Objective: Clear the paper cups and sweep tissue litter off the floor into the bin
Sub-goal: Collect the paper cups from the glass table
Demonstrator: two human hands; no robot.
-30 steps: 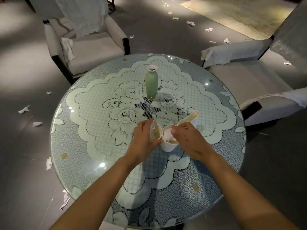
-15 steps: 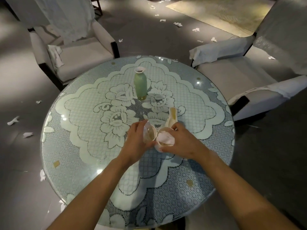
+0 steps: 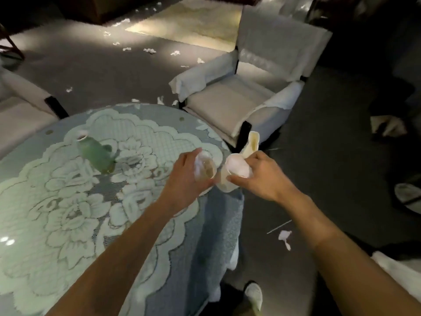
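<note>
**Head view.** To the left of both grips, well apart from them, a green vase (image 3: 95,156) with a pale rim stands on the round table (image 3: 57,224), which is covered by a white floral lace cloth. Beyond the grips a white-draped armchair (image 3: 239,96) faces the table, and part of a second armchair (image 3: 18,103) shows at the far left. A pale rug (image 3: 193,21) lies farther back. Tissue scraps (image 3: 150,50) are scattered over the dark floor between rug and table, and another scrap lies below the right forearm. A light shoe (image 3: 254,295) shows beneath the forearms. Nothing stands between the camera and the cups except the fingers that hold them. The picture is blurred by motion.

The left hand (image 3: 186,179) is curled round a paper cup (image 3: 206,169) whose mouth is tilted toward the camera and shows a brownish inside. The right hand (image 3: 264,179) pinches the tissue-filled cup (image 3: 237,168) at its rim; crumpled white tissue plugs its mouth. A flattened cup (image 3: 252,143), stained yellowish, rises just above the right knuckles. Its lower end is hidden, so how it is held cannot be told. The two gripped cups sit just beside each other in the air at the table's right edge.
</note>
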